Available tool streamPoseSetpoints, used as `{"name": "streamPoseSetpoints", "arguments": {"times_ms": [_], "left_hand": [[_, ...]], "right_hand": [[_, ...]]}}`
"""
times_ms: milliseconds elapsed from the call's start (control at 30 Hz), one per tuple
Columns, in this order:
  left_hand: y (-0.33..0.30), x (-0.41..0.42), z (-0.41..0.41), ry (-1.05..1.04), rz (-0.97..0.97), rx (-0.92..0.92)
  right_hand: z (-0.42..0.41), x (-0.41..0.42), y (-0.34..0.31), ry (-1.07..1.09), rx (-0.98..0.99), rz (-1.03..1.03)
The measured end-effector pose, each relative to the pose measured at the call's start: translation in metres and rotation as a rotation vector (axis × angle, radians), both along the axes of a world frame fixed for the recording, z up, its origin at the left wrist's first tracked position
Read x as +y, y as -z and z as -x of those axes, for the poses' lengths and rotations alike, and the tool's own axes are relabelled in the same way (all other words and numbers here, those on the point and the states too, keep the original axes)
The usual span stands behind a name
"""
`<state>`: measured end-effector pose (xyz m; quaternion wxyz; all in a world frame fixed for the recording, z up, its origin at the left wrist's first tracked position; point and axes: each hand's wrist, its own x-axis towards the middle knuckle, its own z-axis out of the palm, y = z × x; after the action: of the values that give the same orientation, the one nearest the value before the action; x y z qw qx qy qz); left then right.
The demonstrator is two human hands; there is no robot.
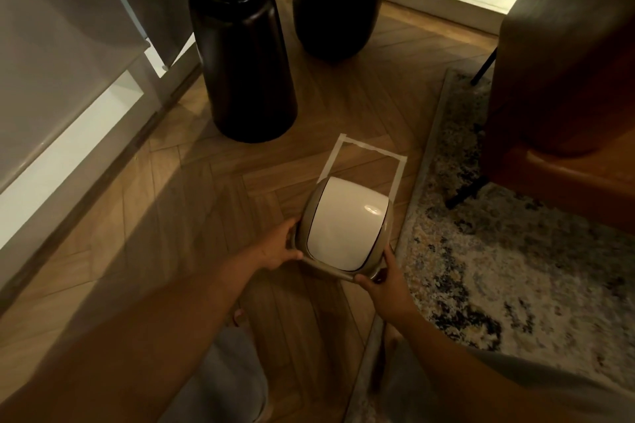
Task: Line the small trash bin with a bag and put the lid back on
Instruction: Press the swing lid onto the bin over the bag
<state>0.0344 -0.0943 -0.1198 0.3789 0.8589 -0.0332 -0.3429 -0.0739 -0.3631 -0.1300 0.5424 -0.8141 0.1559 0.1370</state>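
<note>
I'm gripping the bin (345, 228) lid's rim with both hands, left fingers (287, 233) curled on its left edge, right fingers (390, 259) on the near-right corner, long axis running away from me, lid sitting squarely between them, both equally near.

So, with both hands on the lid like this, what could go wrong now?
The left hand and right hand grip only the lid rim with fingertips, so it could slip. No bag edge shows; it may get trapped or pushed down. The bin may end up off the tape outline.
</note>
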Motion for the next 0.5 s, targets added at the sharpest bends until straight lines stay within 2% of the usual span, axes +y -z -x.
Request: {"name": "streamPoseSetpoints", "arguments": {"times_ms": [200, 400, 500], "left_hand": [[-0.007, 0.006, -0.003, -0.088, -0.011, 0.112], [-0.011, 0.003, 0.0, -0.075, 0.001, 0.162], [-0.012, 0.008, -0.003, -0.036, -0.019, 0.195]], "right_hand": [[0.0, -0.007, -0.008, -0.025, 0.168, 0.016], [-0.006, -0.007, -0.017, -0.127, 0.149, -0.012], [-0.011, -0.015, -0.019, -0.177, 0.224, 0.033]]}}
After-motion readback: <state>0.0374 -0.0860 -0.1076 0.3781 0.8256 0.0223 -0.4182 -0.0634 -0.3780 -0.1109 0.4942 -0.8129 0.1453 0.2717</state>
